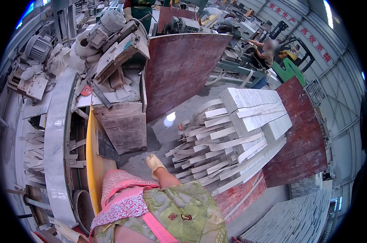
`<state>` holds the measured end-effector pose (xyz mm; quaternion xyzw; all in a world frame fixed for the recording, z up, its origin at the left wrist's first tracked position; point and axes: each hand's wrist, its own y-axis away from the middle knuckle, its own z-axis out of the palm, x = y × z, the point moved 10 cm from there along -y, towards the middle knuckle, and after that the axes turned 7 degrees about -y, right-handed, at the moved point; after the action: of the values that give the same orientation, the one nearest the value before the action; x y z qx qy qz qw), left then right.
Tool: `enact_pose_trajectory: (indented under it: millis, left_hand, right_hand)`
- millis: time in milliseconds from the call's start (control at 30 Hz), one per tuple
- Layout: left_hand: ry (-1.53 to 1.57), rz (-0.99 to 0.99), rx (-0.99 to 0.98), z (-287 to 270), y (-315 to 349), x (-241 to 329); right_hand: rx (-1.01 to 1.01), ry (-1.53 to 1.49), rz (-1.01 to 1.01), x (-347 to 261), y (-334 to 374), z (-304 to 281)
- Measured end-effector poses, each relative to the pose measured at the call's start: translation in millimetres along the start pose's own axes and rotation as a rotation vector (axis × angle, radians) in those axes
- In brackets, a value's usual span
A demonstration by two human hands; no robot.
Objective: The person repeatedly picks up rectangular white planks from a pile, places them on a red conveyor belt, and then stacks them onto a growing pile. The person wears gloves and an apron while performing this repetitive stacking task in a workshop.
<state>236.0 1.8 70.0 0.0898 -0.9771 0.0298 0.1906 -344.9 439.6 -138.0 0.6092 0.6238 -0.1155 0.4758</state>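
Observation:
My right hand [155,165], in a cream glove, hangs over the grey floor between the wooden box [124,131] and a stack of white-grey marble strips [248,117]. It touches neither, and its fingers are mostly turned from view. Low at the left rim, my left hand [66,231], also in a cream glove, is near the end of a long marble strip [55,141] lying on a machine bed. Whether it touches that strip is unclear, and its fingers are not distinct. Many thin strip ends stick out from the stack toward me.
A yellow-edged panel [91,162] stands at my left. Reddish-brown boards [179,69] lean beyond the box. Motors [110,26] sit on the machine at upper left. More strips [289,218] stand at lower right. A person [266,52] works near a green forklift [289,71].

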Motion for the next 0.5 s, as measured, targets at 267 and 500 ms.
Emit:
enact_pose_trajectory:
  millis: [267, 500]
  left_hand:
    - [0.022, 0.03, 0.018, -3.8, 0.9, 5.1]
    - [0.031, 0.032, 0.031, -5.8, 3.8, 0.0]
  right_hand:
    - [-0.247, 0.809, -0.319, 44.8, -40.3, 65.6]
    - [-0.126, 0.284, -0.148, 33.8, -30.9, 40.3]
